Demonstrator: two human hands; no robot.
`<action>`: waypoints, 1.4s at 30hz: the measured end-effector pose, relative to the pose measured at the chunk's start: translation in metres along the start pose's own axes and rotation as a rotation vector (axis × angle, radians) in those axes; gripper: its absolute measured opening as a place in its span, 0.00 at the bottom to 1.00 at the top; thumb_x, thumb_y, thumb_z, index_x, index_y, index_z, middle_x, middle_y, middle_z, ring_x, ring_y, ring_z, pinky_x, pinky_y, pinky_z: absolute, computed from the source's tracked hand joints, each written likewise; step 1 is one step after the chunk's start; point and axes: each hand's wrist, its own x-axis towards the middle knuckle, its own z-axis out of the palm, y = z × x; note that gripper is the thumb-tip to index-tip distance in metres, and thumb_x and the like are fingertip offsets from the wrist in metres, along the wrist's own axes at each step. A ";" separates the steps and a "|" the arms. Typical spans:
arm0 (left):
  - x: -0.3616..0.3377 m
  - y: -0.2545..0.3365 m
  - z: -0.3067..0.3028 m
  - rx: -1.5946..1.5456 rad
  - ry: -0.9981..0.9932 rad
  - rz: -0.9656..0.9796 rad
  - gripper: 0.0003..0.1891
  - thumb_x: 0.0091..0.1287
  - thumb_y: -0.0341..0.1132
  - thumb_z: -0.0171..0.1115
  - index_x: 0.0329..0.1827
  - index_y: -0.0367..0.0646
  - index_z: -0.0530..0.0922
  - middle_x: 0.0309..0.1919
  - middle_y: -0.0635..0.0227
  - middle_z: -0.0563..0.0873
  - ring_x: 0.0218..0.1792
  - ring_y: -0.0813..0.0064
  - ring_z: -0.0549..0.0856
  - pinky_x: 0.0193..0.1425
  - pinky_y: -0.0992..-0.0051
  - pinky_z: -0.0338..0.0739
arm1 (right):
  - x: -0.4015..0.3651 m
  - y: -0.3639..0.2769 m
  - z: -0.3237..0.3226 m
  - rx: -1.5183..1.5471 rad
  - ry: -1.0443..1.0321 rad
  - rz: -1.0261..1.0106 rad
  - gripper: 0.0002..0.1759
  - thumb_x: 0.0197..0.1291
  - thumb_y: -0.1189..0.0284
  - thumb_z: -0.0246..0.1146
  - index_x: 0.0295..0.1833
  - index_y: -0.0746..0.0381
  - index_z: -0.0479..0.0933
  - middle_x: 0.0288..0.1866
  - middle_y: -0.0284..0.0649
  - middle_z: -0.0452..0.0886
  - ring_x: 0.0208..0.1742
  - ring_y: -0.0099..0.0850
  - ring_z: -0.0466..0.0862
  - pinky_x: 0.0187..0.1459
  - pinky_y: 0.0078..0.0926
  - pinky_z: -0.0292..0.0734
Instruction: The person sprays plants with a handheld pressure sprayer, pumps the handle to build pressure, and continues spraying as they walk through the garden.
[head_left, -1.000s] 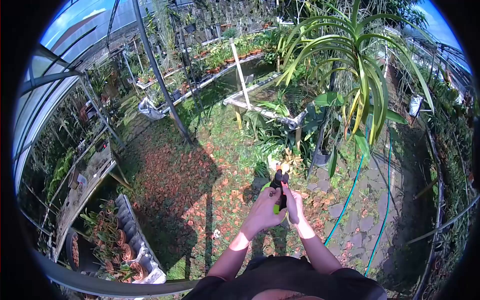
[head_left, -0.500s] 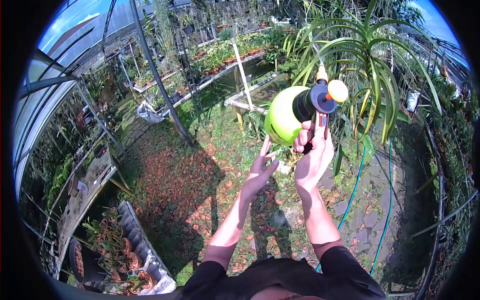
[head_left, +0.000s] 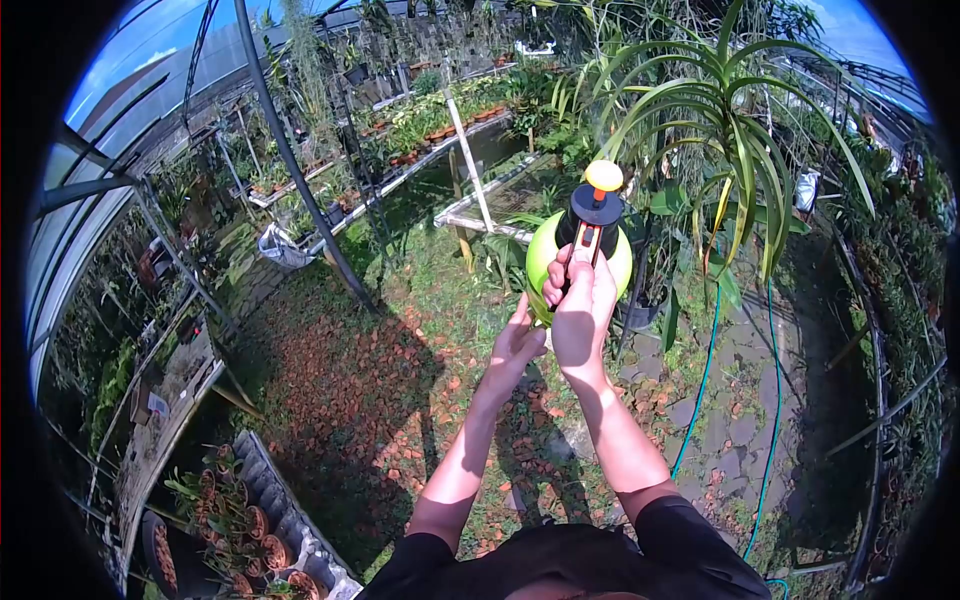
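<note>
A pump pressure sprayer (head_left: pixel 620 262) with a lime-green bottle, a black collar and a yellow knob is held out in front of me. My right hand (head_left: pixel 580 305) is closed around its black handle, with the thumb up by the red-edged trigger part. Below and to the left, my left hand (head_left: pixel 515 350) has its fingers stretched out, the fingertips at the bottle's lower left side; whether they bear any weight cannot be made out. The nozzle is hidden behind the pump head. Beyond it to the right hangs a long-leaved plant (head_left: pixel 738 110).
A bench with potted plants (head_left: pixel 430 140) runs along the back. At left stands a weathered table (head_left: pixel 165 420); a grey trough (head_left: pixel 275 500) lies near my lower left. A dark pole (head_left: pixel 290 150) rises at left. Teal hoses (head_left: pixel 710 370) cross the paving at right.
The sprayer has moved left and slightly down in view and turned, so its nozzle, visible before with a fine spray, is now hidden. My right hand moved with it; my left stays near the bottle.
</note>
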 end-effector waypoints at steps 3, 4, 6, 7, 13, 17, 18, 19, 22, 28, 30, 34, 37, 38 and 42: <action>0.013 0.017 -0.001 -0.007 -0.006 0.097 0.45 0.72 0.37 0.60 0.83 0.40 0.40 0.78 0.52 0.58 0.63 0.71 0.75 0.59 0.72 0.76 | 0.008 -0.008 0.014 0.012 -0.041 -0.051 0.12 0.76 0.70 0.44 0.43 0.65 0.68 0.26 0.31 0.67 0.24 0.18 0.63 0.27 0.18 0.62; 0.018 0.025 0.000 -0.010 0.003 0.129 0.45 0.72 0.36 0.60 0.83 0.39 0.39 0.78 0.52 0.58 0.64 0.71 0.75 0.59 0.72 0.76 | 0.012 -0.010 0.020 0.021 -0.051 -0.072 0.12 0.76 0.69 0.44 0.43 0.65 0.68 0.26 0.31 0.67 0.24 0.18 0.63 0.27 0.18 0.62; 0.029 0.037 -0.002 -0.005 -0.013 0.258 0.45 0.71 0.33 0.59 0.82 0.38 0.39 0.79 0.53 0.57 0.64 0.70 0.75 0.60 0.73 0.76 | 0.016 -0.015 0.030 0.064 -0.076 -0.095 0.12 0.76 0.69 0.44 0.43 0.65 0.68 0.26 0.31 0.67 0.25 0.18 0.63 0.27 0.18 0.62; 0.032 0.041 -0.003 -0.003 -0.020 0.322 0.45 0.71 0.32 0.59 0.82 0.37 0.38 0.79 0.54 0.57 0.64 0.70 0.76 0.60 0.74 0.76 | 0.018 -0.016 0.034 0.059 -0.084 -0.106 0.12 0.76 0.68 0.44 0.43 0.65 0.68 0.26 0.31 0.67 0.24 0.18 0.63 0.27 0.17 0.62; 0.013 0.029 -0.013 0.020 0.102 0.159 0.44 0.69 0.29 0.59 0.83 0.39 0.40 0.77 0.54 0.60 0.66 0.67 0.75 0.63 0.72 0.76 | 0.007 0.005 0.030 0.049 -0.039 -0.005 0.13 0.76 0.65 0.45 0.42 0.63 0.68 0.26 0.30 0.66 0.22 0.18 0.63 0.25 0.17 0.61; -0.016 -0.006 -0.009 -0.063 0.145 0.025 0.41 0.71 0.31 0.56 0.83 0.43 0.43 0.76 0.54 0.62 0.66 0.67 0.74 0.60 0.70 0.78 | -0.022 0.030 -0.003 -0.054 0.022 0.095 0.15 0.75 0.63 0.45 0.41 0.63 0.68 0.25 0.31 0.67 0.22 0.19 0.64 0.25 0.20 0.60; -0.022 -0.014 -0.005 -0.072 0.142 0.004 0.41 0.71 0.31 0.55 0.83 0.43 0.43 0.76 0.53 0.62 0.67 0.67 0.74 0.60 0.70 0.78 | -0.033 0.033 -0.015 -0.083 0.024 0.107 0.17 0.75 0.61 0.45 0.41 0.63 0.68 0.24 0.31 0.67 0.23 0.20 0.65 0.26 0.20 0.60; -0.028 -0.023 -0.001 -0.081 0.141 -0.017 0.40 0.72 0.32 0.54 0.83 0.43 0.43 0.77 0.53 0.61 0.67 0.66 0.74 0.60 0.70 0.79 | -0.046 0.035 -0.026 -0.112 0.024 0.120 0.18 0.76 0.59 0.45 0.40 0.64 0.68 0.24 0.31 0.67 0.23 0.20 0.65 0.26 0.21 0.60; -0.044 -0.052 0.014 -0.172 0.086 -0.156 0.41 0.71 0.33 0.54 0.83 0.42 0.42 0.78 0.51 0.58 0.71 0.63 0.72 0.63 0.66 0.78 | -0.083 0.045 -0.060 -0.082 0.127 0.041 0.22 0.77 0.56 0.45 0.36 0.63 0.69 0.23 0.29 0.67 0.23 0.17 0.63 0.26 0.19 0.58; -0.050 -0.091 0.046 -0.340 -0.097 -0.151 0.41 0.69 0.36 0.57 0.82 0.41 0.47 0.80 0.55 0.55 0.77 0.62 0.60 0.74 0.58 0.66 | -0.124 0.019 -0.089 -0.205 0.247 -0.063 0.23 0.77 0.57 0.45 0.37 0.66 0.67 0.24 0.32 0.68 0.25 0.20 0.67 0.29 0.21 0.65; -0.046 -0.088 0.064 -0.340 -0.158 -0.106 0.41 0.68 0.37 0.58 0.82 0.41 0.48 0.79 0.55 0.57 0.77 0.62 0.62 0.75 0.58 0.62 | -0.130 0.004 -0.090 -0.298 0.250 -0.126 0.23 0.75 0.55 0.48 0.39 0.65 0.65 0.24 0.33 0.67 0.23 0.21 0.66 0.26 0.21 0.63; -0.053 -0.064 0.103 -0.278 -0.206 -0.138 0.42 0.67 0.37 0.59 0.82 0.41 0.48 0.76 0.55 0.62 0.75 0.63 0.64 0.76 0.60 0.59 | -0.144 -0.018 -0.101 -0.429 0.218 -0.239 0.25 0.73 0.51 0.51 0.38 0.65 0.65 0.22 0.35 0.65 0.21 0.22 0.65 0.24 0.21 0.61; -0.076 -0.058 0.127 -0.224 -0.162 -0.151 0.44 0.67 0.36 0.60 0.82 0.42 0.45 0.72 0.54 0.67 0.67 0.65 0.74 0.69 0.65 0.69 | -0.155 -0.033 -0.115 -0.529 0.187 -0.254 0.25 0.75 0.53 0.49 0.34 0.65 0.66 0.20 0.33 0.67 0.19 0.21 0.66 0.22 0.21 0.60; -0.089 -0.068 0.130 -0.193 -0.126 -0.189 0.45 0.67 0.36 0.60 0.83 0.42 0.44 0.72 0.54 0.67 0.65 0.66 0.76 0.67 0.66 0.71 | -0.158 -0.038 -0.118 -0.555 0.190 -0.220 0.25 0.75 0.54 0.48 0.34 0.65 0.67 0.20 0.32 0.67 0.19 0.20 0.66 0.22 0.21 0.60; -0.136 -0.109 0.148 -0.267 -0.083 -0.259 0.46 0.66 0.33 0.59 0.83 0.45 0.40 0.75 0.54 0.63 0.61 0.69 0.79 0.61 0.69 0.78 | -0.180 -0.061 -0.148 -0.442 0.183 0.057 0.20 0.77 0.59 0.46 0.38 0.64 0.67 0.22 0.30 0.68 0.23 0.18 0.67 0.26 0.18 0.61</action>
